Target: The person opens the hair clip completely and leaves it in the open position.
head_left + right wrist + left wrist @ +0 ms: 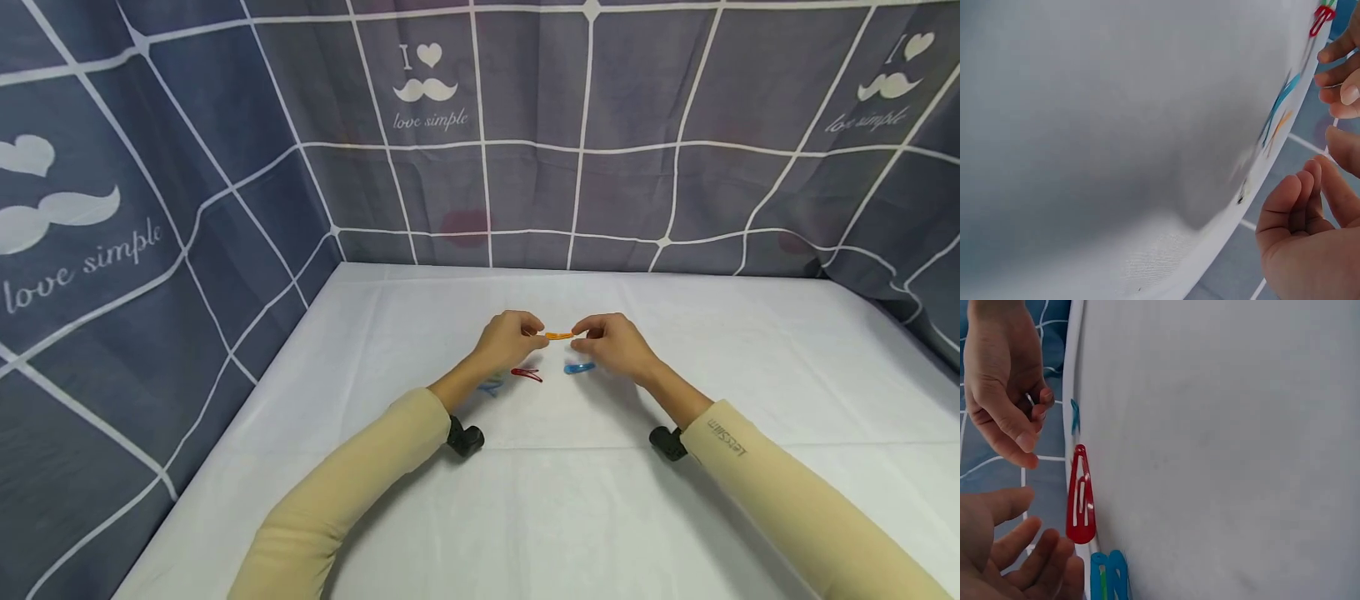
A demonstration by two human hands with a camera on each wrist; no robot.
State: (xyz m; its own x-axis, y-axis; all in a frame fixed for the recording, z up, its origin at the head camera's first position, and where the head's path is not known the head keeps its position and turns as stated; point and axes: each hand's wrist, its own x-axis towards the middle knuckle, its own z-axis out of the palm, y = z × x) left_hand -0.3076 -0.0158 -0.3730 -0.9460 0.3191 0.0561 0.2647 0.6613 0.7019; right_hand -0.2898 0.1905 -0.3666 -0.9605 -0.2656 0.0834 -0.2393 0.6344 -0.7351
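Note:
An orange hair clip (558, 336) shows between the fingertips of my two hands; in the right wrist view the orange clip (1279, 131) lies on the white cloth. My left hand (508, 342) is at its left end, and the left wrist view shows that hand (1016, 550) with thumb and fingers apart. From the right comes my right hand (615, 343), its fingers bent and nothing visible between them. Nearer me lie a red snap hair clip (527, 374) and a blue clip (580, 367). Blue and green clips (491, 385) lie beside my left wrist.
A white cloth (570, 517) covers the table. Dark grey checked fabric (532, 192) hangs behind it and at both sides. Black wrist cameras (467, 440) sit under both forearms, close over the cloth.

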